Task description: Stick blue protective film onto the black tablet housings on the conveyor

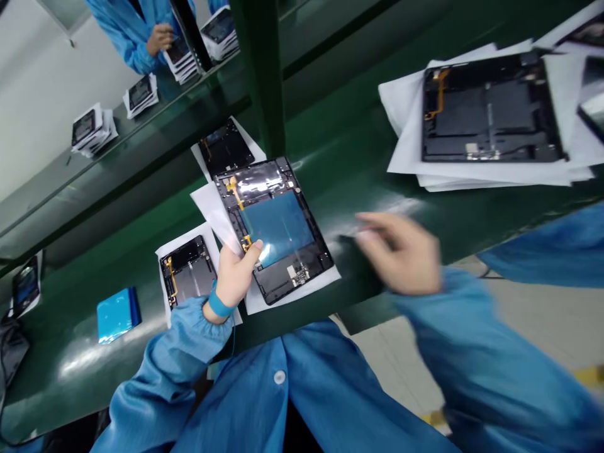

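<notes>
My left hand (pixel 236 274) grips the lower left edge of an opened tablet housing (pixel 292 277), its thumb on top. A blue film (pixel 278 226) covers the middle of the housing, and an orange flex cable runs along its left side. White paper lies under it. Blurred by motion, my right hand (pixel 399 251) hovers over the bench to the right, apart from the housing. Its thumb and forefinger are drawn together; anything between them is too small to make out. Another tablet housing (pixel 189 270) lies on paper by my left wrist.
On the green bench (pixel 330 138), a housing (pixel 491 113) tops a paper stack at right. Another housing (pixel 226 148) lies behind mine. A blue film stack (pixel 116 314) is at left. A green post (pixel 259 75) rises behind. Beyond the shelf, a person's hand (pixel 160 39) touches stacked tablets.
</notes>
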`<act>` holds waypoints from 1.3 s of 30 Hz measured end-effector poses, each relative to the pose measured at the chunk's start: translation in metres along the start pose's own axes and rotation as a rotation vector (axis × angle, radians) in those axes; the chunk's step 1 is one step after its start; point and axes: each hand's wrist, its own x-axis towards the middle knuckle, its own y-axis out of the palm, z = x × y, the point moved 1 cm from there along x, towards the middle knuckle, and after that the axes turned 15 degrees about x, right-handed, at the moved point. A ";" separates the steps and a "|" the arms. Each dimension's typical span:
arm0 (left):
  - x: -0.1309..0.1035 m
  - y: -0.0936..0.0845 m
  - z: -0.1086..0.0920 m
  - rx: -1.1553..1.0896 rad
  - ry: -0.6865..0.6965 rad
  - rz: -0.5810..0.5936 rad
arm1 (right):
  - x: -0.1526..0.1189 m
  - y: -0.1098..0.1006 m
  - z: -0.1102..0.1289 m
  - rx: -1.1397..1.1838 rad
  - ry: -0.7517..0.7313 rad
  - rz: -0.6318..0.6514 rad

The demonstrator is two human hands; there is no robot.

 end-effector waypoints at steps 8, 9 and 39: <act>-0.005 -0.010 -0.022 0.182 0.042 -0.051 | -0.003 0.104 0.003 0.097 -0.111 0.194; -0.005 -0.011 -0.023 0.165 0.039 -0.050 | -0.002 0.104 0.003 0.109 -0.114 0.190; -0.008 -0.021 -0.025 0.208 0.119 0.081 | -0.004 0.100 0.001 0.053 -0.194 0.138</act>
